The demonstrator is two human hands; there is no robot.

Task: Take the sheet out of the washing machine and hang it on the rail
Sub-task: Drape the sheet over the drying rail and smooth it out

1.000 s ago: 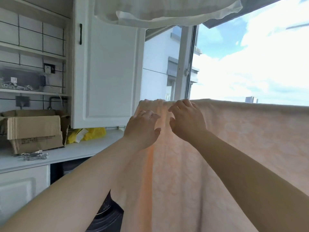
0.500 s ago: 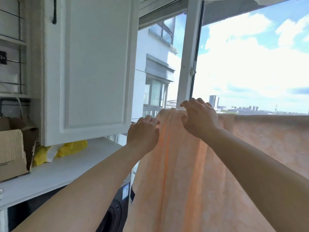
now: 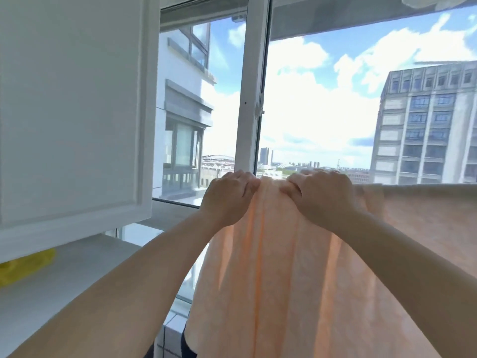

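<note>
At twelve o'clock, both hands — left hand [image 3: 228,196], right hand [image 3: 321,196] — have slid closer together, pinching the peach sheet [image 3: 284,267] bunched over the hidden rail — hung, just needing spreading.

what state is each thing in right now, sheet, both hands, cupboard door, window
sheet: draped over a rail hidden beneath it, hanging down, bunched in folds at its left end
left hand: fingers curled on the sheet's top edge
right hand: grips the sheet's top edge
cupboard door: swung open
window: open or shut, cannot tell
</note>
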